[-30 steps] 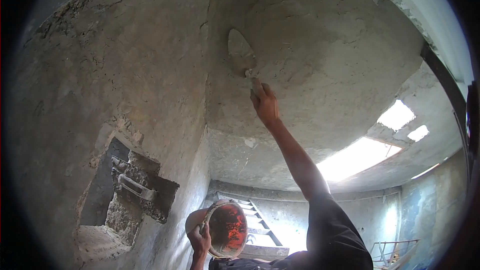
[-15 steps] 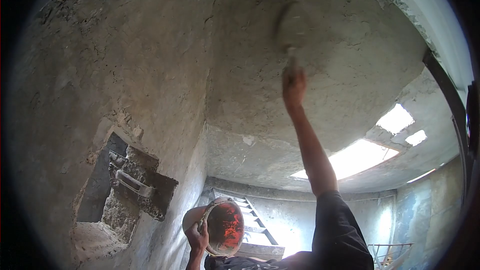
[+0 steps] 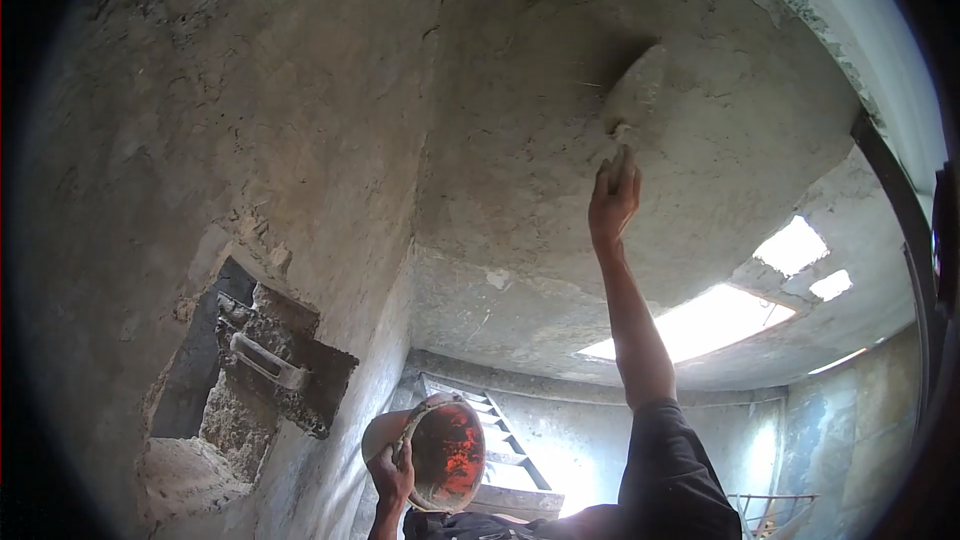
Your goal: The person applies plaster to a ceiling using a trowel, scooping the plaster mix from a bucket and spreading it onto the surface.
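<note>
My right hand [image 3: 615,198] reaches high and grips the handle of a trowel [image 3: 638,85], its blade against or very close to the rough grey plaster overhead [image 3: 520,170]. Low in the view, my left hand [image 3: 392,472] is wrapped round the side of a mortar-crusted bucket [image 3: 447,455]. The bucket is tipped so its orange-red, cement-smeared inside shows. A plastering float [image 3: 290,370] with a pale handle rests in the broken wall opening at the left, apart from both hands.
The wall opening [image 3: 185,465] has ragged edges. A ladder-like frame [image 3: 510,445] stands behind the bucket. Bright openings [image 3: 700,325] cut through the plastered surface at the right, near a dark beam [image 3: 895,195]. A metal rack [image 3: 775,512] is low at the right.
My right hand and the trowel have moved to the right and slightly down, the blade now turned at a slant. My left hand and the bucket have barely shifted.
</note>
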A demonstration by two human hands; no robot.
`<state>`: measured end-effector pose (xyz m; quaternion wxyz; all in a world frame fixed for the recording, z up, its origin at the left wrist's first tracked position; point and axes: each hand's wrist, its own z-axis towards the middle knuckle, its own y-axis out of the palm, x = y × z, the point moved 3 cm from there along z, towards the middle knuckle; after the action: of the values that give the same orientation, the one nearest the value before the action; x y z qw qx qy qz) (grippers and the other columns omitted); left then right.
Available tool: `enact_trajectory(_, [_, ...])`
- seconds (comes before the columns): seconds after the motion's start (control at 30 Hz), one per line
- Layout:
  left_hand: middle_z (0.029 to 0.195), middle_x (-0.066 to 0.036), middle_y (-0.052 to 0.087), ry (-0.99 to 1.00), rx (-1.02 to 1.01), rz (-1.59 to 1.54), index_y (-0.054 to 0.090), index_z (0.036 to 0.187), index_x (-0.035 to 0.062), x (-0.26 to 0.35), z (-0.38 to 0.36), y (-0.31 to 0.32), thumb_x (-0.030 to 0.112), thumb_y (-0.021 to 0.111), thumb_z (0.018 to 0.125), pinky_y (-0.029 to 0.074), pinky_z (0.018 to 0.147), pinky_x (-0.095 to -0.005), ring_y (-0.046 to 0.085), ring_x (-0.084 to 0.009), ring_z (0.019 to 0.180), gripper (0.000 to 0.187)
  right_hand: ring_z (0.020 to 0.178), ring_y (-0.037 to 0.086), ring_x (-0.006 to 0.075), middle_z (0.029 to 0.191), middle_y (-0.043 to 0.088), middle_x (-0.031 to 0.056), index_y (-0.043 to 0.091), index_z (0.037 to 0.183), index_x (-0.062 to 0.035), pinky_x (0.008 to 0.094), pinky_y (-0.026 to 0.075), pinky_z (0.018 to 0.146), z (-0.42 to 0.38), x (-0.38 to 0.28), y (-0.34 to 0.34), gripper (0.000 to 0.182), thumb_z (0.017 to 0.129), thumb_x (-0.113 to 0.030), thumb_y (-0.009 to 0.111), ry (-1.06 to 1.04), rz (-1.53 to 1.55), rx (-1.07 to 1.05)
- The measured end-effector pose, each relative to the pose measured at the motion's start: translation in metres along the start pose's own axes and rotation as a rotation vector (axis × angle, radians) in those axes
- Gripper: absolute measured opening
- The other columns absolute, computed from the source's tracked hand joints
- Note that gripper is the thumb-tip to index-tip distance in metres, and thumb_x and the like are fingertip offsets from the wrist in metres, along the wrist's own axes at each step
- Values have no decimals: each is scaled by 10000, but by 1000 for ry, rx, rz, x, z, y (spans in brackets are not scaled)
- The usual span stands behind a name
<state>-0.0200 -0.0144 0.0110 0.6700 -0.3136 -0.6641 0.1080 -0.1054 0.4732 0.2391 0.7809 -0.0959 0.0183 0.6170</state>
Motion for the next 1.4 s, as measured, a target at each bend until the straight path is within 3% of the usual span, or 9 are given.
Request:
enact_trajectory(0.1, [612, -198, 581, -63, -29, 14, 574, 663, -30, -8, 0, 4, 293, 613, 864, 426, 536, -418, 580, -338, 547, 382, 768, 605, 208, 1025, 586, 150, 503, 1308, -100, 324, 522, 608, -20, 9, 17, 426, 890, -101, 587, 192, 37, -151])
enact_trajectory(0.27, [607, -199, 578, -18, -7, 0, 566, 658, -29, 5, 3, -2, 288, 608, 866, 426, 538, -421, 580, -348, 549, 382, 829, 613, 274, 1070, 579, 191, 482, 1310, -84, 375, 531, 661, -81, -18, 45, 454, 871, -88, 597, -166, 32, -524])
enact_trajectory(0.33, [607, -200, 578, -4, 5, -2, 566, 657, -28, 6, 4, -2, 289, 605, 866, 426, 538, -421, 581, -351, 551, 382, 1047, 575, 313, 1168, 561, 177, 493, 1311, -150, 435, 502, 842, -88, -35, 43, 476, 850, -120, 608, 4, 130, -862])
enact_trajectory(0.43, [609, -205, 579, 0, 32, 25, 567, 659, -29, 0, 3, -1, 296, 603, 869, 426, 537, -424, 583, -355, 552, 388, 833, 623, 278, 1044, 605, 188, 508, 1286, -63, 359, 526, 686, -80, -32, 29, 432, 864, -69, 602, 88, 233, -605])
enact_trajectory(0.63, [617, -215, 583, 21, 27, 15, 580, 674, -42, -4, 4, 1, 311, 605, 868, 430, 540, -434, 591, -364, 564, 404, 836, 614, 287, 1025, 610, 177, 479, 1293, 1, 359, 513, 697, -40, -3, 5, 440, 872, -61, 592, 213, 73, -117])
enact_trajectory(0.8, [644, -240, 593, 21, -6, 32, 599, 697, -49, 4, 4, -1, 312, 605, 865, 438, 557, -442, 594, -395, 591, 398, 919, 611, 315, 1058, 594, 199, 486, 1301, -53, 385, 506, 751, -68, 0, 16, 443, 869, -64, 585, 329, 140, -459])
enact_trajectory(0.93, [661, -249, 597, 34, -27, 16, 604, 709, -49, 7, 3, -1, 310, 605, 862, 444, 567, -448, 595, -411, 609, 390, 905, 617, 332, 1060, 588, 203, 505, 1274, -89, 397, 513, 734, -123, -11, 31, 427, 856, -78, 593, 7, 306, -872])
enact_trajectory(1.2, [652, -212, 588, 47, -2, 2, 584, 704, -20, -4, -3, 8, 283, 594, 870, 441, 571, -444, 589, -400, 615, 346, 749, 658, 284, 867, 653, 172, 551, 1057, -18, 367, 515, 639, -207, -65, -84, 437, 763, -280, 739, 587, 204, -1016])
enact_trajectory(1.4, [642, -213, 579, 10, -44, -27, 571, 695, -33, -1, -3, 9, 314, 597, 872, 419, 564, -432, 567, -363, 580, 390, 594, 579, 133, 753, 638, 62, 590, 1045, -41, 301, 473, 544, -217, -52, -187, 355, 912, -370, 576, 1107, 219, -1070])
